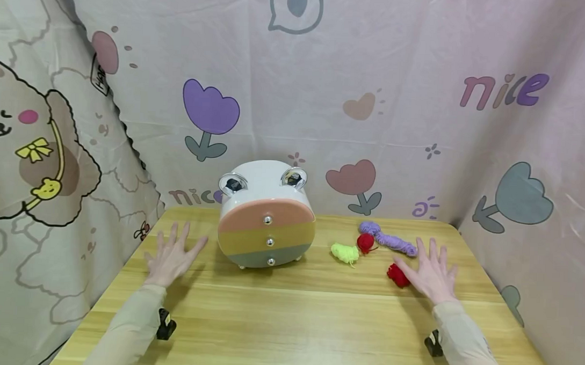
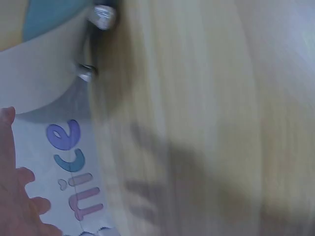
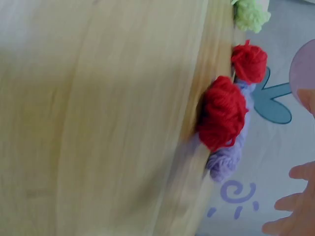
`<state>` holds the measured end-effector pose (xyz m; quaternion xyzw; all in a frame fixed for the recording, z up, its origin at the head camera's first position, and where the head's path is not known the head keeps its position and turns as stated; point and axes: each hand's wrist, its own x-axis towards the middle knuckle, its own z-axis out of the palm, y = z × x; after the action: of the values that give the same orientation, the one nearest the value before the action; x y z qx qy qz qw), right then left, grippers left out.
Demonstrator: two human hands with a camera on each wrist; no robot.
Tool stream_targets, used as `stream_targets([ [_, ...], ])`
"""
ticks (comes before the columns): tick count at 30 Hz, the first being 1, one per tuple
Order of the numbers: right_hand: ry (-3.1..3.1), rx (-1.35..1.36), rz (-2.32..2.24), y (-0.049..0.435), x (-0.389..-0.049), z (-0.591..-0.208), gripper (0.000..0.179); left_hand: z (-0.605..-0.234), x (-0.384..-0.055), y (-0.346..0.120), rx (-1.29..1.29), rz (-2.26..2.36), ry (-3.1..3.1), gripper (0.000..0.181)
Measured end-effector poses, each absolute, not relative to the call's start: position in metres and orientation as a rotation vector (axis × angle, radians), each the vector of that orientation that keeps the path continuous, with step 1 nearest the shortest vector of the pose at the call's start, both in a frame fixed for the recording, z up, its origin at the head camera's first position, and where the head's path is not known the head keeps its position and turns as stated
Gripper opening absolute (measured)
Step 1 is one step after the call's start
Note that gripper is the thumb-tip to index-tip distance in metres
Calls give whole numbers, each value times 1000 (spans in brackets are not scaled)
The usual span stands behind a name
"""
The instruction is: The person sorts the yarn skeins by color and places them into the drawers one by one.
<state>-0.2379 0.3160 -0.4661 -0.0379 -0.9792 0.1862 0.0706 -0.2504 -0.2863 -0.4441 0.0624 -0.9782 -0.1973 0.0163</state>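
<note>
- The left hand [image 1: 171,256] has its fingers spread wide and holds nothing; it is above the table [image 1: 287,322], just left of the box [image 1: 257,232].
- The right hand [image 1: 433,273] is spread wide too, grip empty; its thumb overlaps the near red yarn [image 1: 398,277] in the head view, while the right wrist view shows a gap between them.
- The box stands upright near the back of the table, left of centre, its front banded pink, yellow and blue-grey with three knobs [image 1: 270,242], two shiny eyes [image 1: 233,185] on top.
- Right of it lie the green yarn [image 1: 345,253], then the far red yarn [image 1: 365,242], beside the long purple yarn [image 1: 394,242].
- A printed cloth [image 1: 296,70] hangs behind.
</note>
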Motion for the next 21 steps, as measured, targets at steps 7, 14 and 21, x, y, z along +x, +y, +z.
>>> stream_targets([
  [7, -2944, -113, 704, 299, -238, -453, 101, -427, -251, -277, 180, -895, -3079, 93],
  [14, -2900, -50, 783, 279, -242, -438, 99, -406, -253, -268, 51, -1249, -2979, 88],
  [21, -2844, -5, 896, 253, -244, -422, 95, -386, -255, -256, 37, -1464, -2885, 86],
])
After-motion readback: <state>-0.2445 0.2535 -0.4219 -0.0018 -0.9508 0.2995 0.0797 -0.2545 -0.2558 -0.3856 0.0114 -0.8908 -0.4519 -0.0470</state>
